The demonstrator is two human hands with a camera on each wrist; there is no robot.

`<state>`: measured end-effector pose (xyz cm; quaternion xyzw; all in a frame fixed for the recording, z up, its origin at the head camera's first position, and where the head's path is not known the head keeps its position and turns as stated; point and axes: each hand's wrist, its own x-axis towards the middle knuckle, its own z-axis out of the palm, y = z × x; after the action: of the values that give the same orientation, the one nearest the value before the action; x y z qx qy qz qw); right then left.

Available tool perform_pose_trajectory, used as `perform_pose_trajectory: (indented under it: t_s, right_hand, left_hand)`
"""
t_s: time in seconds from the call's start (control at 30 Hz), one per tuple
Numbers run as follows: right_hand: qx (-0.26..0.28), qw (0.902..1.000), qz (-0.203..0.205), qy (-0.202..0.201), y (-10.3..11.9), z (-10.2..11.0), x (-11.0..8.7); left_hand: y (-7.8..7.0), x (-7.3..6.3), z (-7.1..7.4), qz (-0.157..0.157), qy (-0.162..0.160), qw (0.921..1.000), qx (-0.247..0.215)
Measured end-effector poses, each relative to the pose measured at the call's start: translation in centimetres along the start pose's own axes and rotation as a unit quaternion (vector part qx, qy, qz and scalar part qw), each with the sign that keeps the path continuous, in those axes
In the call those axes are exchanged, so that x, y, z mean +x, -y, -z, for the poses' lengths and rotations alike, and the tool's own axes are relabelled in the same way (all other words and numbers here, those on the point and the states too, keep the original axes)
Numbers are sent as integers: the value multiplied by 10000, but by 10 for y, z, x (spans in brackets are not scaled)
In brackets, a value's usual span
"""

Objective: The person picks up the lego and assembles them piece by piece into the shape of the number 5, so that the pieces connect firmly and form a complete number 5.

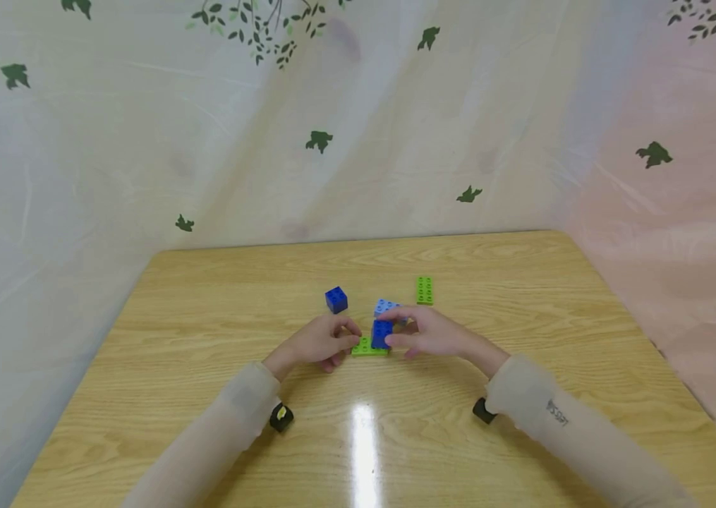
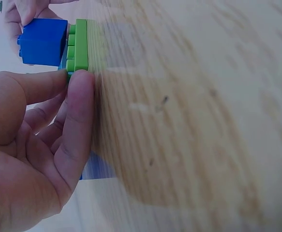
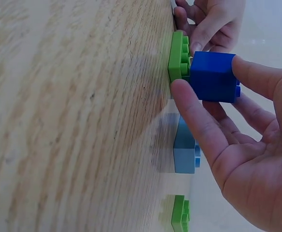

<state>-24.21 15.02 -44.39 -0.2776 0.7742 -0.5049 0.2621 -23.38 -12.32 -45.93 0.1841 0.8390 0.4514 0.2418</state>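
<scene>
Left of the near green plate (image 1: 362,347), the left hand (image 1: 322,340) is nearly closed, its thumb and a finger pinching that plate's left end. Right of the near green plate, the right hand (image 1: 432,334) is partly open, holding the blue block (image 1: 381,335) between thumb and fingers, over the plate's right end. Whether block and plate are joined, I cannot tell. The near green plate's long axis runs left to right, studs up; the blue block's studs also face up. Just beyond the near green plate is a light blue brick (image 1: 384,306); farther beyond it, a dark blue cube (image 1: 336,300) sits to the left and a far green plate (image 1: 425,290) to the right, lengthwise away from the person.
</scene>
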Motion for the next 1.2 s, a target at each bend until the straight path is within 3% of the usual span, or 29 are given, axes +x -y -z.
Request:
perform_pose_trajectory:
  t_s: [0.43, 0.83, 1.2]
  right_hand:
    - [-6, 9999, -93, 96, 0, -3, 2]
    - [46, 9998, -212, 33, -4, -3, 2]
    - [-201, 9998, -31, 84, -1, -2, 2]
  left_hand:
    - [0, 0, -3, 196, -87, 9998, -29]
    - [-6, -1, -6, 390, 73, 9990, -225]
    - [-7, -2, -6, 406, 76, 9989, -201]
